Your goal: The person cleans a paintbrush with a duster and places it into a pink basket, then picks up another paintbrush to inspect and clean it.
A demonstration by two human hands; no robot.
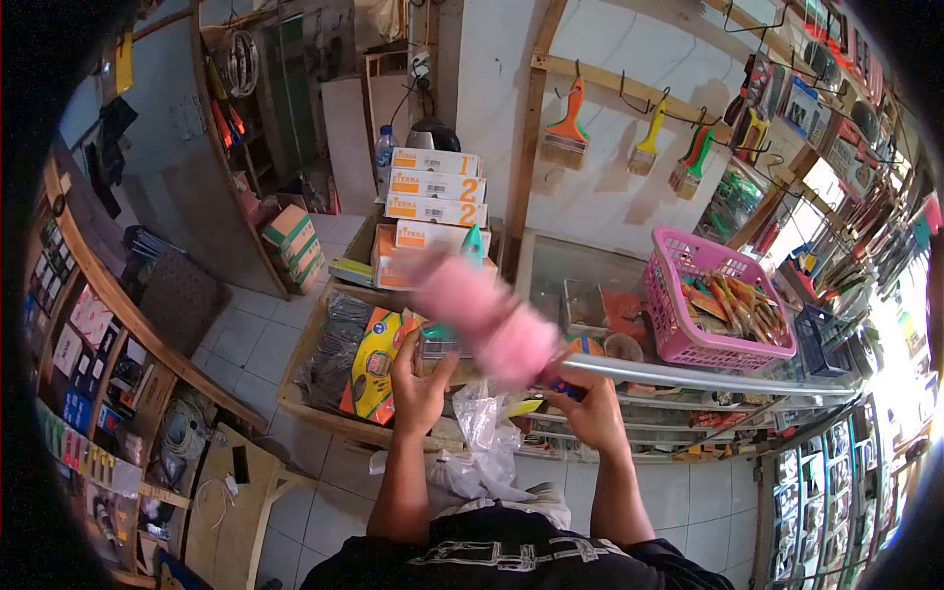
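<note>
My right hand (587,408) is closed round the dark handle of a pink fluffy duster (482,315). The duster's head is smeared by motion and stretches up and left in front of the boxes. My left hand (418,388) has its fingers round a small grey and teal item (438,344), partly hidden by the duster, whose kind I cannot make out. Beside that hand lies a yellow and red packet (377,364) in a wooden tray (339,418) with a heap of dark thin pieces (334,339). A crumpled clear plastic bag (484,442) hangs between my forearms.
Stacked white and orange boxes (436,187) stand beyond my hands, near a water bottle (385,157). On the glass counter (551,265) at right sits a pink basket (678,334) of packaged goods. Paintbrushes (565,128) hang on the wall. Shelves (123,344) line the left side.
</note>
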